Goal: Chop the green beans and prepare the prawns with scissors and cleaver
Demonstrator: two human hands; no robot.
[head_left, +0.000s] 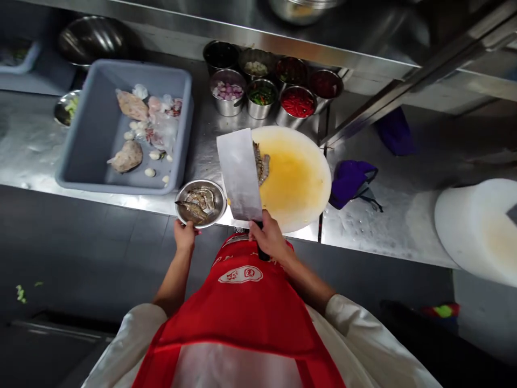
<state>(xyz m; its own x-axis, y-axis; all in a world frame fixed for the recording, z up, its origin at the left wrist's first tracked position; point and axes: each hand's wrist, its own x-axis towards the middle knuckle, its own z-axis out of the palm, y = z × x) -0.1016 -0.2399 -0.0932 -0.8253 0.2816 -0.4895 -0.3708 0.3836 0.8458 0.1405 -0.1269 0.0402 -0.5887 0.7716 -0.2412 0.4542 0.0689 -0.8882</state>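
My right hand [270, 236] is wrapped round the black handle of a broad cleaver [241, 175]. The blade lies over the left part of a round white cutting board [319, 188] stained yellow. Grey shrimp [263, 168] show at the blade's right edge, partly hidden by it. My left hand [184, 235] grips the near rim of a small metal bowl [221, 200], fingers partly hidden beneath it. Inside the bowl are several raw shrimp [197, 203]. The bowl sits at the counter's front edge, left of the cleaver.
A grey tub [92, 129] with meat pieces and garlic stands at the left. Metal cups of red chillies [298, 103], shallots [228, 90] and greens line the back under a steel shelf [242, 32]. Purple cloth [349, 182] lies right of the board, near a white round container [456, 215].
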